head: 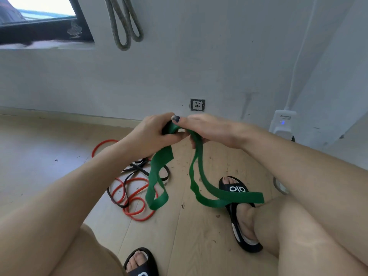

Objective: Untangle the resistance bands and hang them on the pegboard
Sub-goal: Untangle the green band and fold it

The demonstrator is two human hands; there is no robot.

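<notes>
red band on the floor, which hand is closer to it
Left. The left hand sits just above and right of the red band; the right hand is farther right, beyond the green band.

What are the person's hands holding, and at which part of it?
Both the left hand and right hand grip the green band at its bunched top; its loops hang free below.

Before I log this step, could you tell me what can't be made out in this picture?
- Head view: how the green band is knotted, hidden inside the left hand and right hand.
- How the red band and black band interlace, partly behind the green band.
- Where the grey rope hangs from: cut off by the top edge.
</notes>
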